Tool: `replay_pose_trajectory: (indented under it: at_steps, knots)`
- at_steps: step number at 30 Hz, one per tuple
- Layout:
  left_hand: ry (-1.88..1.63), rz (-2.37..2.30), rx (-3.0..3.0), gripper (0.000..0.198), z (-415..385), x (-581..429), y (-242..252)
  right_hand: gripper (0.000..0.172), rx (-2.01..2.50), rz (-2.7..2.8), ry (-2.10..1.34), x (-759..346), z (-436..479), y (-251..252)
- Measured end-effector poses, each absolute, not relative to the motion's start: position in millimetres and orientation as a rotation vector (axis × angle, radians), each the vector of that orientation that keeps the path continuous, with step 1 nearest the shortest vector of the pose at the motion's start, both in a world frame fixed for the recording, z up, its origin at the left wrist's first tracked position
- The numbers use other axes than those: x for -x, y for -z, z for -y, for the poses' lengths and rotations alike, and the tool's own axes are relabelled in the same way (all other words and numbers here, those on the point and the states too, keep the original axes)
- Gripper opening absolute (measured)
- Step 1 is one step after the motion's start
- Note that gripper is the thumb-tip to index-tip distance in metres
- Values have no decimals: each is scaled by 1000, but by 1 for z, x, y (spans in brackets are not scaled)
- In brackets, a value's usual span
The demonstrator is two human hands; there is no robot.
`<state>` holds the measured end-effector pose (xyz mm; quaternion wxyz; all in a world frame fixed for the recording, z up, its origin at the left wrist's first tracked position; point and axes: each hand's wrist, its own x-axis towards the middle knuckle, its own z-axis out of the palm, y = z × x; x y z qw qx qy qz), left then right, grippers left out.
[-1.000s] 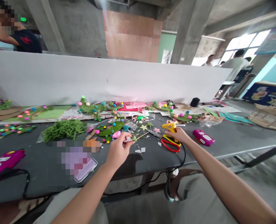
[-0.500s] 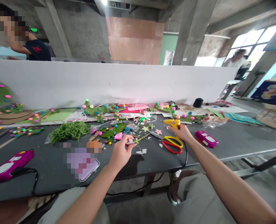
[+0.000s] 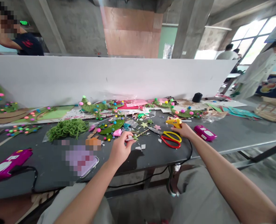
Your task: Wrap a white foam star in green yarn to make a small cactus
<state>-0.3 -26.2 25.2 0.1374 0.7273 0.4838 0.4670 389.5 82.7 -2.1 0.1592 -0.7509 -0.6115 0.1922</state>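
My left hand (image 3: 121,148) hovers just above the dark table (image 3: 44,168), its fingers pinched on a small white foam piece with a thin green stick (image 3: 138,135) at its tip. My right hand (image 3: 186,130) reaches further out and is wrapped round the handle of a yellow glue gun (image 3: 174,122), which rests on the table. Scissors with yellow and red handles (image 3: 172,139) lie between the two hands, just left of my right hand. The glue gun's black cord (image 3: 187,155) runs over the table's front edge.
A tall white board (image 3: 105,77) walls off the back of the table. Felt shapes with pom-poms (image 3: 98,107), green yarn (image 3: 66,128), a phone (image 3: 88,163) and two magenta glue guns (image 3: 7,160) (image 3: 205,133) litter the top. Another person (image 3: 18,40) stands behind the board at left.
The view has shifted slightly. My right hand has closed more firmly on the yellow glue gun; my left hand keeps its pinch and has barely moved.
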Motion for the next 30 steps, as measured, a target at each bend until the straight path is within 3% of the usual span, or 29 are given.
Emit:
replay_pose_trajectory:
  at_steps: [5, 11, 18, 30]
  knots:
    - [-1344, -1401, -2109, 11, 26, 1, -25, 47, 2196, 1737, -413, -395, -69, -12]
    - [-1342, -1367, -2088, 12, 28, -1, -29, 45, 2209, 1791, -348, -393, -25, -50]
    - [-1390, -1314, -1916, 18, 34, -10, -33, 37, 1488, 2212, -738, -298, 4, -70]
    - [-1392, -1290, -1821, 20, 32, 0, -33, 22, 1032, 2113, -777, -211, 3, -67]
